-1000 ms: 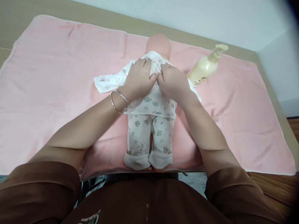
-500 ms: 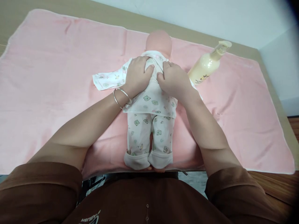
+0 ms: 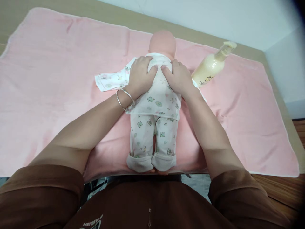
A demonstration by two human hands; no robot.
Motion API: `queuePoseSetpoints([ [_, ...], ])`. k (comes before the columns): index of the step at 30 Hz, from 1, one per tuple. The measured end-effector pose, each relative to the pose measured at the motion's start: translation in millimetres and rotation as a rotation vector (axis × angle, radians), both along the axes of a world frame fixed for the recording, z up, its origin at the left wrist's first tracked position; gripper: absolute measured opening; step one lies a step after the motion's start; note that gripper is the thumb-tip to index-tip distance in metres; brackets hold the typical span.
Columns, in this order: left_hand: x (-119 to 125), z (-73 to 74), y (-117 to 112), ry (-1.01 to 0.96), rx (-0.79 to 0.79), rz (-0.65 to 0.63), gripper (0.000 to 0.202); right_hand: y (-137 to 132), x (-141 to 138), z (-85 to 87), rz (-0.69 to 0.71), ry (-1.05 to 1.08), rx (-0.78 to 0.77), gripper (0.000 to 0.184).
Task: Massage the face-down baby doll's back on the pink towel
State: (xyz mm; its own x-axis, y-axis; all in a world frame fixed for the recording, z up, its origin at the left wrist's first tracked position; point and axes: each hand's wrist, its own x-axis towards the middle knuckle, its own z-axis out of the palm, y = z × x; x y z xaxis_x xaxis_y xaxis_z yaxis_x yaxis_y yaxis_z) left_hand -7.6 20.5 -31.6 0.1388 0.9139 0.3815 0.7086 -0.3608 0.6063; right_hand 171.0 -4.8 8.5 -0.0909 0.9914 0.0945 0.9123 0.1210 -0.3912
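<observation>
A baby doll (image 3: 163, 41) lies face down in a white top (image 3: 159, 90) and white trousers (image 3: 143, 136), both printed with small animals. My left hand (image 3: 142, 75) rests open on the left of its upper back, fingers over the shoulder and thumb toward the spine. On the other side, my right hand (image 3: 179, 78) lies open on the upper back, its thumb pointing in toward the middle. The two thumbs are apart, near the neck. One sleeve (image 3: 111, 81) stretches out to the left; the right one is mostly hidden behind my hand and forearm.
A pink blanket (image 3: 59, 70) lies under the doll on the table (image 3: 190, 31). To the right of the doll stands a pale yellow pump bottle (image 3: 209, 68). A white wall (image 3: 238, 19) rises behind the table.
My right hand has shifted slightly outward and its fingers have spread from the bunched cloth onto the back. The top's upper back now lies smoother. My left hand has stayed in place.
</observation>
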Motion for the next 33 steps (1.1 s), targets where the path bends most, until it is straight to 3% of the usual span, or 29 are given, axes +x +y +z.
queuePoseSetpoints([
  [4, -6, 6.9, -3, 0.156, -0.069, -0.08, 0.054, 3, 2, -4.5, 0.001, 0.021, 0.023, 0.063],
  [7, -4, 17.1, -19, 0.308, -0.066, -0.119, 0.064, 5, 5, -7.3, 0.004, 0.004, 0.027, 0.062],
  [12, 7, 37.3, -47, 0.398, -0.005, -0.194, 0.061, 8, 10, -6.1, 0.047, -0.053, 0.015, 0.063],
  [16, 3, 49.4, -35, 0.395, -0.16, -0.25, 0.059, -3, -2, -2.1, 0.009, -0.11, 0.01, 0.059],
  [19, -5, 43.9, -12, 0.309, -0.252, -0.224, 0.059, -26, -23, 5.1, 0.008, -0.161, 0.014, 0.058],
  [22, -11, 26.1, 6, 0.218, -0.241, -0.162, 0.048, -46, -41, 14.4, 0.036, -0.238, -0.024, 0.067],
  [26, -7, 9.0, -3, 0.167, -0.114, -0.134, 0.052, -31, -34, 12.9, 0.039, -0.139, -0.038, 0.065],
  [30, 1, 21.0, -40, 0.257, 0.061, -0.145, 0.056, 7, -6, -6.8, -0.017, 0.043, 0.012, 0.063],
  [33, 3, 37.7, -46, 0.431, 0.103, -0.187, 0.051, 7, -4, -13.3, -0.016, 0.039, 0.037, 0.068],
])
